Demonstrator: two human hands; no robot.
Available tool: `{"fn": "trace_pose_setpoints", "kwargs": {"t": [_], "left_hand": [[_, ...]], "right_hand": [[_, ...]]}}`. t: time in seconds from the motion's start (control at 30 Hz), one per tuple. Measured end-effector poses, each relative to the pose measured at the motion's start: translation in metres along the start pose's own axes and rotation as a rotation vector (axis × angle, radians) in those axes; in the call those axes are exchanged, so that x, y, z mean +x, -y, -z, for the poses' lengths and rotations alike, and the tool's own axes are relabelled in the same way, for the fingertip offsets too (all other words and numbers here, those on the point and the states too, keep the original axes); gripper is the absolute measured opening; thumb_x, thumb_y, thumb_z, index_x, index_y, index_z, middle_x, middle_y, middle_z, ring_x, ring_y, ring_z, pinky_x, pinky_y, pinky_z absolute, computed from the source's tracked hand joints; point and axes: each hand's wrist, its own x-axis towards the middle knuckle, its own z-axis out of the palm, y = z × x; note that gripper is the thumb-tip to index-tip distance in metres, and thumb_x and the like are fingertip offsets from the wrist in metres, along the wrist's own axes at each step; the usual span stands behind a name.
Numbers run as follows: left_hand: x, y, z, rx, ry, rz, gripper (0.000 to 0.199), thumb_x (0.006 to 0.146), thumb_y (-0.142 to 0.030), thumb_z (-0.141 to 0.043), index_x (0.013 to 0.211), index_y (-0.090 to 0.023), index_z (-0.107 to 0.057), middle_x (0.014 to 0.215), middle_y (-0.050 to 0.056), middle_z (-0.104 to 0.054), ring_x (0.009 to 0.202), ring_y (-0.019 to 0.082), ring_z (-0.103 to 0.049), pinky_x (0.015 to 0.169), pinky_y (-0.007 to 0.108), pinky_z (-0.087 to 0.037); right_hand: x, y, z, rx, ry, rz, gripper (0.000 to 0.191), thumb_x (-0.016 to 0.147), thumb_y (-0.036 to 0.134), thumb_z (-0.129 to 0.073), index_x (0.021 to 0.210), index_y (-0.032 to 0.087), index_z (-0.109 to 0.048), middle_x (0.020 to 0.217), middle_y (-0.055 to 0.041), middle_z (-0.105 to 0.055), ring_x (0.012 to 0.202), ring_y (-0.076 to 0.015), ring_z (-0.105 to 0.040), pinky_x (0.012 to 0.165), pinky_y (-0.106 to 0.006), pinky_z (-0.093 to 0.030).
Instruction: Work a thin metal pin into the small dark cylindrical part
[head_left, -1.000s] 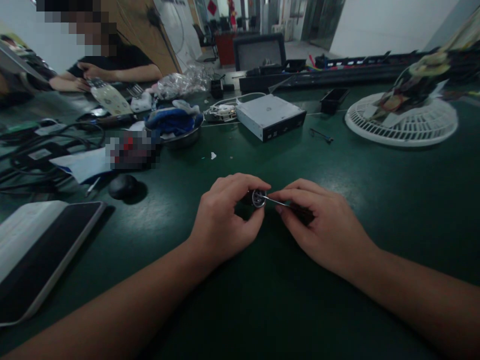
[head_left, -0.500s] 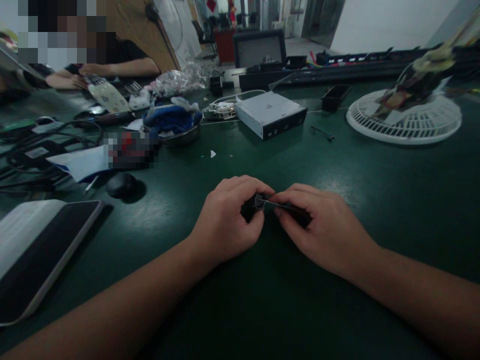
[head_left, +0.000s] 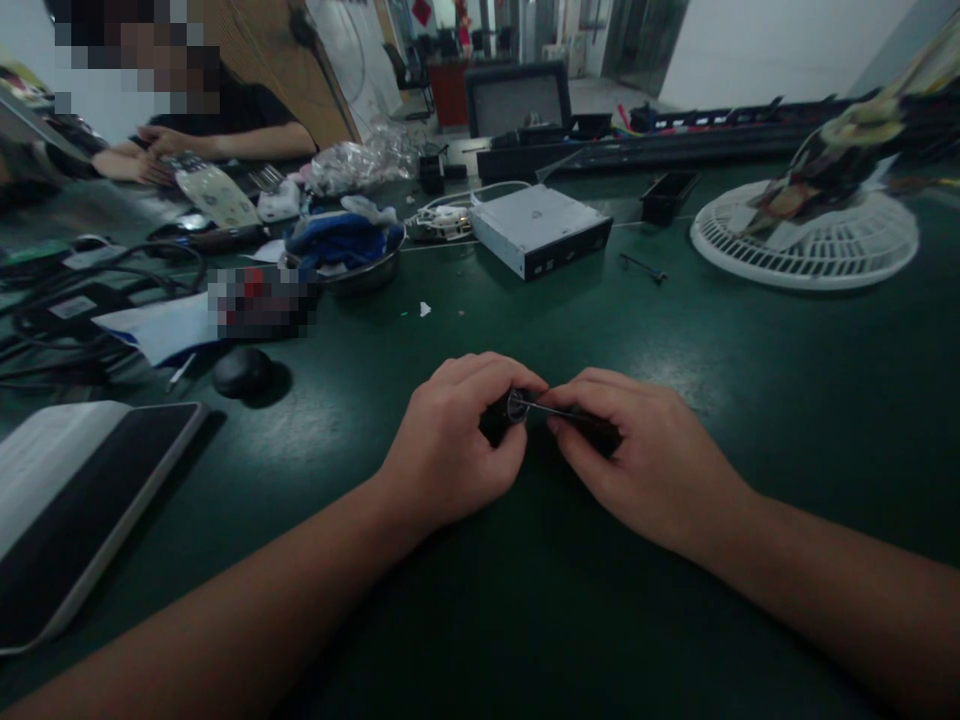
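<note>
My left hand (head_left: 469,435) is closed around a small black cylindrical part (head_left: 516,405), whose round open end faces right. Most of that part is hidden by the fingers and palm. From the right, my right hand (head_left: 637,445) grips a screwdriver (head_left: 562,411) by its dark handle. Its thin metal shaft points left, and the tip meets the round end of the black part. Both hands are low over the green table (head_left: 480,620), with their fingertips almost touching.
Behind the hands lie a silver disc drive (head_left: 536,225), a small wrench (head_left: 643,268) and a white fan grille (head_left: 802,250). To the left are a metal bowl with blue cloth (head_left: 345,245), a black mouse (head_left: 242,373), cables and a tablet-like device (head_left: 97,500). Across the table sits a person (head_left: 255,125).
My hands hold almost the same pose, with the screwdriver tip still at the black part. The person across the table has shifted their head and hands slightly.
</note>
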Motion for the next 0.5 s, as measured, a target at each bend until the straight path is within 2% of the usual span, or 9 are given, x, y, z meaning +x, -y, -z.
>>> {"fn": "trace_pose_setpoints", "kwargs": {"t": [0.5], "left_hand": [[0.001,0.0003,0.0011,-0.018,0.018,-0.007,0.029,0.077,-0.003,-0.06,0.1,-0.018,-0.068,0.099,0.004,-0.071,0.093,0.019,-0.066,0.083,0.036,-0.054]], "right_hand": [[-0.0001,-0.0003,0.0008,-0.012,0.014,-0.019,0.023,0.09,0.013,-0.059,0.107,0.021,-0.072,0.094,-0.0001,-0.069,0.077,-0.0145,-0.063,0.066,-0.029,-0.046]]}}
